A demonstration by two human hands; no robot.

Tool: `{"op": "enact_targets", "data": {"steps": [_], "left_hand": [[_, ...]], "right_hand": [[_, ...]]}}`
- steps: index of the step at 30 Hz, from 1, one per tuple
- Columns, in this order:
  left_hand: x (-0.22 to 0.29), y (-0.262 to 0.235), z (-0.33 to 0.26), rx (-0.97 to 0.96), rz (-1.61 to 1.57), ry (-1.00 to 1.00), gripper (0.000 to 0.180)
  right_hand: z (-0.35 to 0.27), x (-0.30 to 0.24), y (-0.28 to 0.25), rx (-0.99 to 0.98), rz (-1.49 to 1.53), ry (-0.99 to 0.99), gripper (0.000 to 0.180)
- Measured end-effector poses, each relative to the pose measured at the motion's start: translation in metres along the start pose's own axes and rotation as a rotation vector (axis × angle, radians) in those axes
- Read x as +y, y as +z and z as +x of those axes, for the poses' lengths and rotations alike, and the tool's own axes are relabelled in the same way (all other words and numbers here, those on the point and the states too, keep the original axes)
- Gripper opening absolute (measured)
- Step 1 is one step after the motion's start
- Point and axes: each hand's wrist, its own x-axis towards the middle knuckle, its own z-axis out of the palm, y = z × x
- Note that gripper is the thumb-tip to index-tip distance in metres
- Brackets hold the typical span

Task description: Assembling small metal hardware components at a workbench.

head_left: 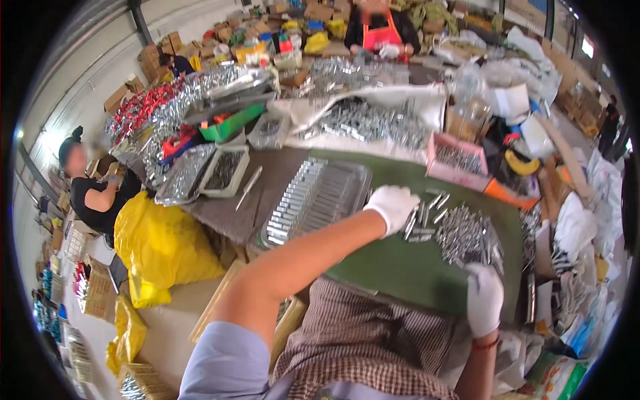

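Note:
My left hand (393, 207), in a white glove, reaches over the green table top (400, 267) and closes on a few small shiny metal pieces (421, 223) beside a clear tray (313, 197) lined with rows of the same pieces. My right hand (483, 297), also gloved, rests at the near edge of a loose heap of silver metal parts (467, 233); its fingers touch the heap, and I cannot tell whether it holds any. A checked cloth covers my lap below.
A pink bin (457, 159) of parts stands behind the heap. Trays of screws (223, 172), a white sack of metal parts (373, 120) and boxes crowd the far table. A yellow bag (160, 247) sits left; other people work at left and at the far end.

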Motion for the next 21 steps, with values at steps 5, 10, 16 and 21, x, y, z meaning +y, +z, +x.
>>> {"op": "enact_targets", "data": {"steps": [5,10,16,21], "left_hand": [[0.004,-0.018,-0.005,-0.104,0.012,-0.058,0.017],[0.041,-0.042,-0.034,0.139,-0.039,0.085,0.014],[0.105,0.006,-0.103,-0.006,-0.258,0.299,0.021],[0.123,0.021,-0.112,0.241,-0.368,0.18,0.019]], "right_hand": [[-0.024,-0.006,0.0,-0.03,-0.059,0.044,0.016],[-0.031,0.004,0.001,-0.03,-0.13,0.005,0.015],[-0.034,0.006,-0.002,-0.081,-0.142,-0.03,0.011],[-0.038,0.011,0.001,-0.062,-0.187,-0.013,0.011]]}}
